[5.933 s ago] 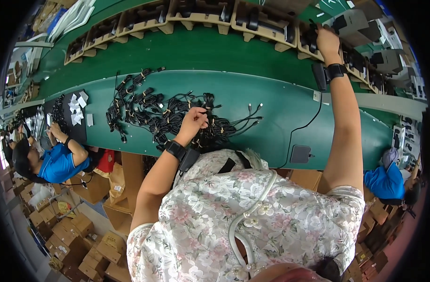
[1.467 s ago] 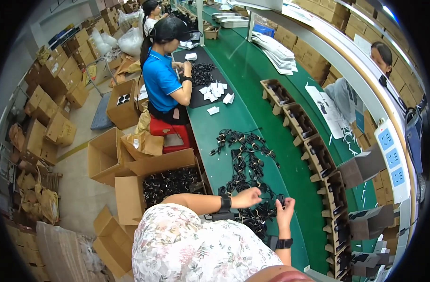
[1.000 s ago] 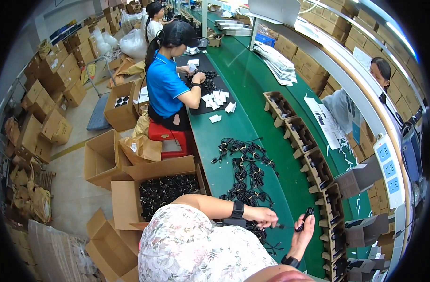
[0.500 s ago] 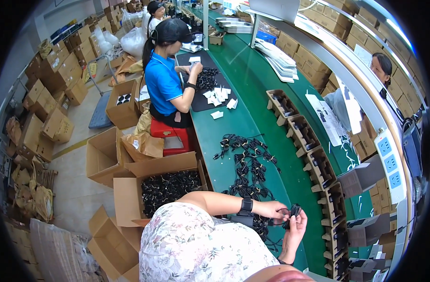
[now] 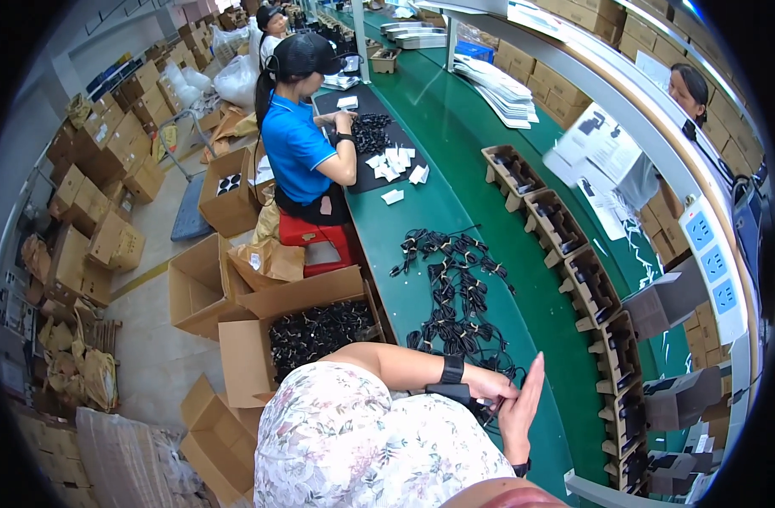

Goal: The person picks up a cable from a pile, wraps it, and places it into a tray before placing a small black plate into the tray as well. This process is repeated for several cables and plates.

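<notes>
My left hand (image 5: 491, 386) is closed, its fingertips against the palm side of my right hand. Dark loops of a black cable bundle (image 5: 489, 406) show below it, partly hidden by the fingers. My right hand (image 5: 521, 413) is held upright, with its fingers stretched out straight. Beyond my hands, several tied black cables (image 5: 455, 292) lie spread on the green table (image 5: 387, 245). At my left, an open cardboard box (image 5: 245, 360) is filled with more black cables (image 5: 319, 334).
Brown moulded trays (image 5: 590, 288) with dark items stand in a row along the right. A co-worker in a blue shirt (image 5: 294, 140) sits farther up the table, by white cards (image 5: 393, 162). Another person (image 5: 688, 89) is across. A white socket strip (image 5: 711, 262) stands at right.
The black cable bundle has gone down from between my fingertips to below my left hand. My right hand has straightened its fingers. A white sheet across the table has shifted.
</notes>
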The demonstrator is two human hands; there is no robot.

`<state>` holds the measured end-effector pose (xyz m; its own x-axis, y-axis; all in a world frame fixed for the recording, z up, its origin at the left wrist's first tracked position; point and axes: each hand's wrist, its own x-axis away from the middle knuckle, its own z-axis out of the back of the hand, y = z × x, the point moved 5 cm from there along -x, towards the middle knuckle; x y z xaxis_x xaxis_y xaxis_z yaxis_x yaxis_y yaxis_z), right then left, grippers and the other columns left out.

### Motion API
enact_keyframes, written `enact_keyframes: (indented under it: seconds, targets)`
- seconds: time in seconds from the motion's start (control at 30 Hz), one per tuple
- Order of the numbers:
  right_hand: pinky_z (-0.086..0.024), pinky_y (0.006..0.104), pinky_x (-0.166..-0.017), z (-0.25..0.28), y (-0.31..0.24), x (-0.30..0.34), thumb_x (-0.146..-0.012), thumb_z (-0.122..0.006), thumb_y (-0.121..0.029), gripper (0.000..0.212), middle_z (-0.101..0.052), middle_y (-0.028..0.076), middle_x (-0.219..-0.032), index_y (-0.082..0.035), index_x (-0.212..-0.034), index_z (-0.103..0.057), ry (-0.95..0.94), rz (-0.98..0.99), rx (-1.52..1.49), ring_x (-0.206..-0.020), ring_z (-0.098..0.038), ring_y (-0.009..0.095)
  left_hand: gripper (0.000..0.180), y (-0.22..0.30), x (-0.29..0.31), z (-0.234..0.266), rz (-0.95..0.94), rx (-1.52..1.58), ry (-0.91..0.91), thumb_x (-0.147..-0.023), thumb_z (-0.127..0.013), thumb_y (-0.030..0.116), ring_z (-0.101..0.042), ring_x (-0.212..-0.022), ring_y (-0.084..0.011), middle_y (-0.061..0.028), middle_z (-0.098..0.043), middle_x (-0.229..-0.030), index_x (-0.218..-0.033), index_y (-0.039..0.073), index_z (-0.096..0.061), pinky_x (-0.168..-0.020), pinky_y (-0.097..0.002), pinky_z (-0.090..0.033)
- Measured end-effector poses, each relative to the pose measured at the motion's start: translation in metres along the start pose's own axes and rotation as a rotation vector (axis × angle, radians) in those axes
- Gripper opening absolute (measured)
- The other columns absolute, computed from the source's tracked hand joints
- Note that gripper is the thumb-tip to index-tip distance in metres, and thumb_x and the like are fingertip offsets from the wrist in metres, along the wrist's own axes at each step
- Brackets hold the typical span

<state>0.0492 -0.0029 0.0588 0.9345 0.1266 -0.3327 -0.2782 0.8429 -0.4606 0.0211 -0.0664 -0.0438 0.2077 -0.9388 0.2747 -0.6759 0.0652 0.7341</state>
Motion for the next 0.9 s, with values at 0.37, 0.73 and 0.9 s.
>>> enact_keyframes:
  seconds: [0.37, 0.73, 0.9]
  targets:
    - [-0.028, 0.0427, -0.102, 0.029, -0.006, 0.043, -0.075, -0.061, -0.013, 0.050, -0.056, 0.016, -0.109, -0.005, -0.121, -0.043, -0.535, 0.143, -0.061, -0.110, -0.048, 0.031, 0.024, -0.010, 0.028, -0.012, 0.317, -0.447, -0.344, -0.087, -0.054, 0.029, -0.049, -0.052, -0.0065, 0.0012, -0.053, -0.061, -0.082, 0.007, -0.058, -0.048, -0.0201, -0.040]
    - [-0.045, 0.0340, -0.056, 0.060, 0.111, 0.052, -0.083, -0.058, -0.019, 0.024, -0.059, 0.015, -0.075, -0.006, -0.103, -0.055, 0.027, -0.396, -0.216, -0.064, -0.058, 0.027, 0.024, 0.010, 0.006, 0.038, -0.169, -0.567, 0.469, -0.085, -0.058, 0.023, -0.055, -0.073, -0.0098, -0.0038, -0.058, -0.082, -0.098, 0.003, -0.053, -0.066, -0.0242, -0.046]
    - [-0.046, 0.0375, -0.060, 0.123, 0.208, 0.049, -0.085, -0.054, -0.030, 0.029, -0.061, 0.017, -0.077, -0.006, -0.100, -0.056, 0.411, -0.693, -0.018, -0.071, -0.060, 0.032, 0.036, 0.000, 0.021, 0.087, -0.071, -1.223, 0.779, -0.079, -0.063, 0.024, -0.056, -0.090, -0.0264, -0.0144, -0.058, -0.096, -0.105, 0.003, -0.051, -0.081, -0.0382, -0.044]
